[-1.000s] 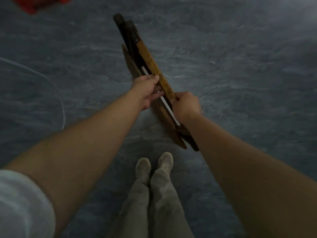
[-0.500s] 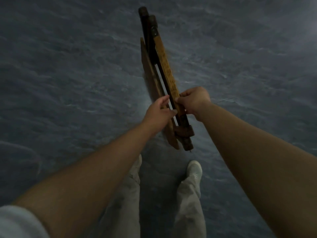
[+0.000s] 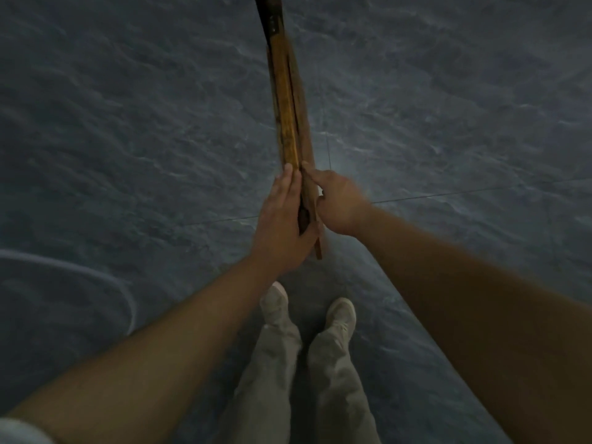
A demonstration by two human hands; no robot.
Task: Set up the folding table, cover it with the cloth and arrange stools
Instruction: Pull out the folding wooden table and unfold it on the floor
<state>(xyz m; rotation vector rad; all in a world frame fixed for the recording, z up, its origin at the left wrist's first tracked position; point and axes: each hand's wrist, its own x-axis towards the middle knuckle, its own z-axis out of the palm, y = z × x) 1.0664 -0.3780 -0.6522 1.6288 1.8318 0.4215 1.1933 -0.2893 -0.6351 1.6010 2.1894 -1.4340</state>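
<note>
A folded wooden table (image 3: 286,100), seen edge-on, stretches from the top of the head view down to my hands, its dark leg ends at the far tip. My left hand (image 3: 282,219) lies flat along its left side near the close end, fingers straight against the wood, thumb wrapped over the edge. My right hand (image 3: 339,203) grips the right side, fingers curled behind the board and thumb pointing along it. The table hangs above the floor in front of my feet (image 3: 307,309). No cloth or stool is in view.
Dark grey marbled floor tiles (image 3: 128,123) spread all around. A pale curved line (image 3: 125,296) runs across the floor at the lower left. My legs in light trousers stand just below the table's near end.
The folded table has swung from leaning leftward to nearly straight ahead. My left hand has shifted from gripping its frame to lying flat along the left side. The red object left the view.
</note>
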